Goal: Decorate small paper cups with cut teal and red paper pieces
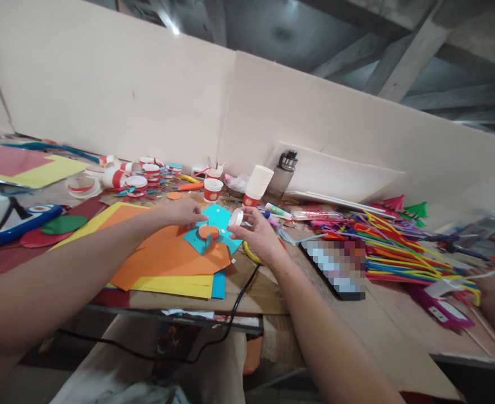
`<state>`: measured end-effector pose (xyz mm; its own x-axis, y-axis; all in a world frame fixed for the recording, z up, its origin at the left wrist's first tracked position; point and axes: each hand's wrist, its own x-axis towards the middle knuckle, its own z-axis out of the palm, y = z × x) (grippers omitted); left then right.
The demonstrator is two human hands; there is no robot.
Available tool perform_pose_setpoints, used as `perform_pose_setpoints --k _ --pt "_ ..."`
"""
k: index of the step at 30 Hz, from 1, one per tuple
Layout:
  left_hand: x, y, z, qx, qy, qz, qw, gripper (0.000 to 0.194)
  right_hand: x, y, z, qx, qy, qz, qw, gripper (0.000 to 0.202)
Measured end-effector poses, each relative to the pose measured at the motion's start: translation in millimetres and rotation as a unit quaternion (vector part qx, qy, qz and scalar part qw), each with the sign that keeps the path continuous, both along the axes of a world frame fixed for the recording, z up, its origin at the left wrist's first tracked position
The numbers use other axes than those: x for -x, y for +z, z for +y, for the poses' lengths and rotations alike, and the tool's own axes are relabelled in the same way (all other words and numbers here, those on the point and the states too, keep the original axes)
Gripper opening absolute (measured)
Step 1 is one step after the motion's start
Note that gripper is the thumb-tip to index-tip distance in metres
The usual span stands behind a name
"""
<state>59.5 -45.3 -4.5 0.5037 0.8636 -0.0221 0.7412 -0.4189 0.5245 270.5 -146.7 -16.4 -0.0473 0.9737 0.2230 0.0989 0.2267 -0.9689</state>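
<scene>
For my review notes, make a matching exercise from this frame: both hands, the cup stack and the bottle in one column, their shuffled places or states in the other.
Column one
1. Right hand
2. Left hand
3. Cup stack
4. Bottle

Column two
A. Grey body, black lid
B. By the upper left edge of the turquoise paper
C. Holding a small white round piece
D. Mostly white, tilted to one side

Pairs: 1-C, 2-B, 3-D, 4-A

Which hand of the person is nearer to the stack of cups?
Right. The right hand is just in front of the stack of cups; the left hand is farther away, to the left of the stack.
</scene>
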Motion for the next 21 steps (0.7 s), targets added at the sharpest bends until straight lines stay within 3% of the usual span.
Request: perform_pose_setpoints --k 8,13,21 --pt "-12 -14.1 -6 -0.077 -0.018 0.018 0.997 0.017 4 -1.0 -1 -0.019 -0.026 -0.109 0.994 0.053" --pt "-14 -12.3 -8 -0.162 0.018 -0.013 0.987 0.013 7 -0.5 -2 -0.063 -0.06 -0.157 0.984 0.052" --pt "-27 -10.0 -28 -0.043 0.019 -0.2 0.979 0.012 9 -9.9 2 -0.111 -0.093 -0.218 0.965 0.043"
